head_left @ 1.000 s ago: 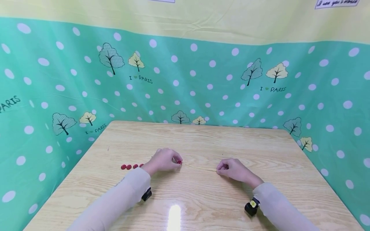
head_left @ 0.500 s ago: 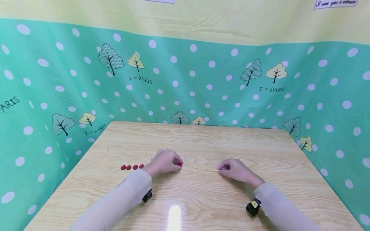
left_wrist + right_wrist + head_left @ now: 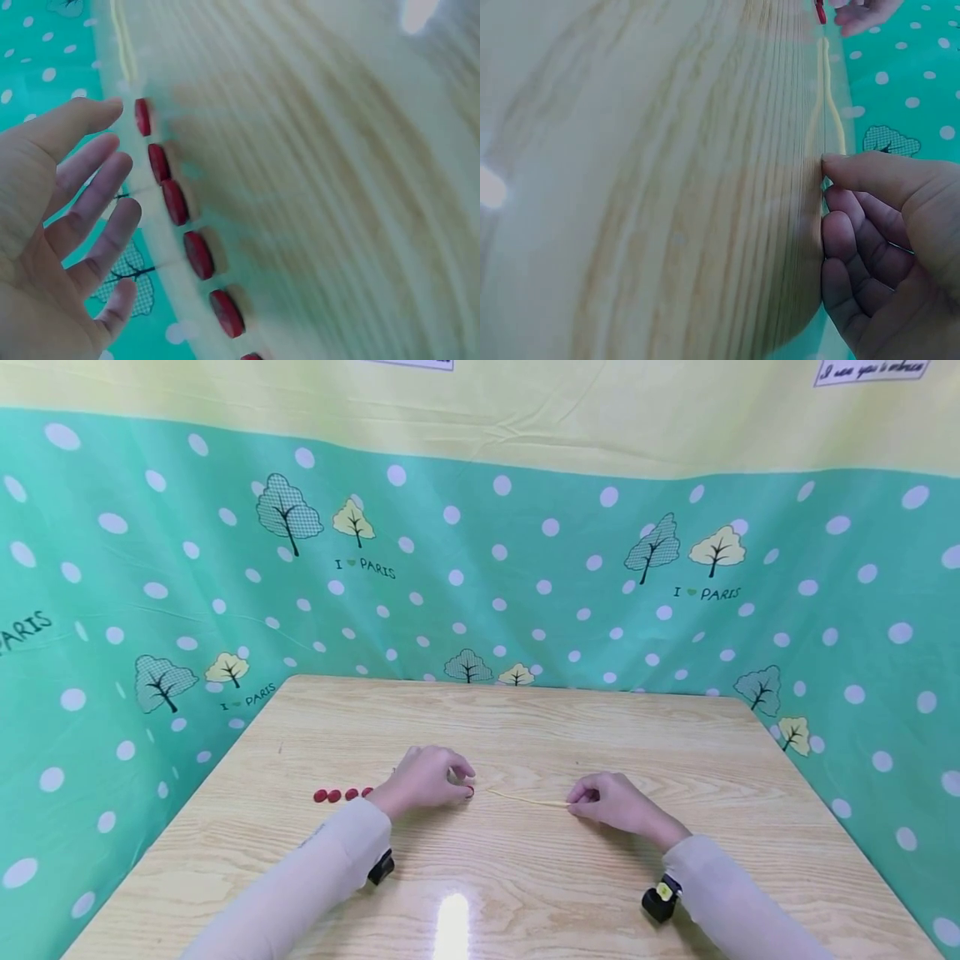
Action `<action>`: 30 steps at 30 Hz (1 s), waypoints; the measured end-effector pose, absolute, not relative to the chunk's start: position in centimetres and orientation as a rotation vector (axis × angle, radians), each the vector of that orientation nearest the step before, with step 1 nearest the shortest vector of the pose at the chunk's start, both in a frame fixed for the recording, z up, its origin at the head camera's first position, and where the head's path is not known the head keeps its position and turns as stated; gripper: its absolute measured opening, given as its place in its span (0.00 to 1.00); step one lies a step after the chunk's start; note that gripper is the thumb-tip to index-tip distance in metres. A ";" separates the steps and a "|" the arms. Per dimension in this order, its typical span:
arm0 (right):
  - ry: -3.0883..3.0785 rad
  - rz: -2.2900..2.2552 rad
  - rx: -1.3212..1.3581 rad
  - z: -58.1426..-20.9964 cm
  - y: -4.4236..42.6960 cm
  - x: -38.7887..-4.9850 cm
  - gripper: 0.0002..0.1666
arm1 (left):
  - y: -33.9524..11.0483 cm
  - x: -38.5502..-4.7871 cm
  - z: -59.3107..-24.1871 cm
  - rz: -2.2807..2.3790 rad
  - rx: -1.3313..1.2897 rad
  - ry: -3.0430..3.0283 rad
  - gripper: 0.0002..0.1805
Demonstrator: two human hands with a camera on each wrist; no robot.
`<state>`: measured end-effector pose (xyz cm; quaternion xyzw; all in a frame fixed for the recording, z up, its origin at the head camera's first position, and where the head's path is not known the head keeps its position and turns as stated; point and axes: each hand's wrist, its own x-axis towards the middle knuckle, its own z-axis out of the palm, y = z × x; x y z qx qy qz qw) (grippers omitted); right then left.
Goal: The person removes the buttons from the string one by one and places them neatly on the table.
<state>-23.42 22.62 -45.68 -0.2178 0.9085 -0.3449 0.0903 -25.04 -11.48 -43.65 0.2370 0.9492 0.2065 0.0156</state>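
Observation:
In the left wrist view, a small red disc sits on the table just beyond my left thumb. My left hand hovers beside it in the head view, thumb and fingers parted, holding nothing. Several similar discs form a row with it; part of this row is behind the left hand in the head view. A thin yellow string lies across the wood to the right of the nearest disc. My right hand pinches the string's right end between thumb and forefinger, its other fingers curled.
Both hands work over a light wood-grain table. A green dotted cloth with tree prints hangs around its back and sides. Dark wrist cameras are strapped under both forearms.
The left hand has lowered the red disc to the table and its fingers have come apart from it. The right hand has shifted slightly rightward, still pinching the string.

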 end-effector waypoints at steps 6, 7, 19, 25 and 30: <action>2.694 -1.039 -0.630 -45.2 23.3 -23.2 0.04 | -11.7 -25.2 -42.9 0.674 0.684 2.983 0.12; 2.696 -1.039 -0.631 -45.2 23.4 -23.1 0.04 | -11.8 -25.2 -42.9 0.686 0.676 2.982 0.12; 2.687 -1.049 -0.593 -45.2 24.8 -23.0 0.08 | -11.8 -25.2 -42.3 0.718 0.680 2.978 0.12; 2.695 -1.026 -0.606 -45.1 25.0 -23.2 0.10 | -12.2 -25.2 -41.9 0.706 0.700 2.982 0.12; 2.697 -1.038 -0.605 -44.7 25.3 -23.0 0.12 | -13.3 -25.3 -41.6 0.692 0.713 2.996 0.13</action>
